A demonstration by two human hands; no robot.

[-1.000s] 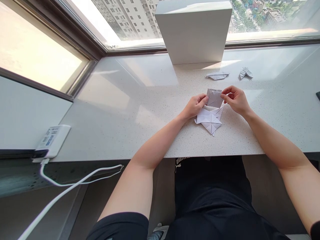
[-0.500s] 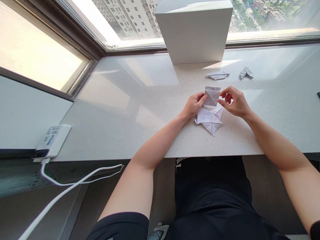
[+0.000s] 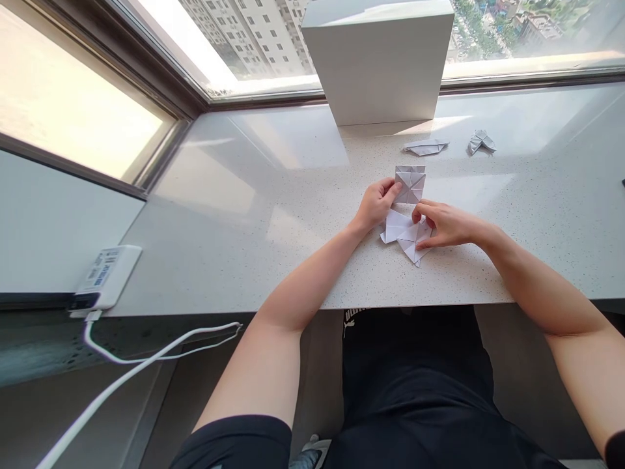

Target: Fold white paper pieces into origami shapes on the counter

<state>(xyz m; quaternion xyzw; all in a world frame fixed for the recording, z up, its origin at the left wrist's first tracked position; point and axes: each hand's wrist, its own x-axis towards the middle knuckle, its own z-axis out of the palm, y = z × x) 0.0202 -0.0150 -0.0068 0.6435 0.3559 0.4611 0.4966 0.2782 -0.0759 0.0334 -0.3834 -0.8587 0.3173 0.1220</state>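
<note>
A creased grey paper square (image 3: 410,184) is pinched at its left edge by my left hand (image 3: 377,203). Just below it, white folded papers (image 3: 398,226) lie overlapping on the speckled white counter. Over the right part of these papers is my right hand (image 3: 445,225), its thumb and index finger apart and its fingertips at the paper. No paper shows gripped between those fingers. Farther back on the counter lie a long flat folded paper piece (image 3: 426,148) and a V-shaped folded piece (image 3: 481,141).
A large white box (image 3: 383,75) stands at the back against the window. A white power bank (image 3: 110,277) with a white cable (image 3: 127,374) sits at the counter's left front edge. Part of a dark object shows at the far right edge.
My right hand has moved down and left from the grey square's right edge to the white papers. My left hand and the grey square have shifted slightly left and up.
</note>
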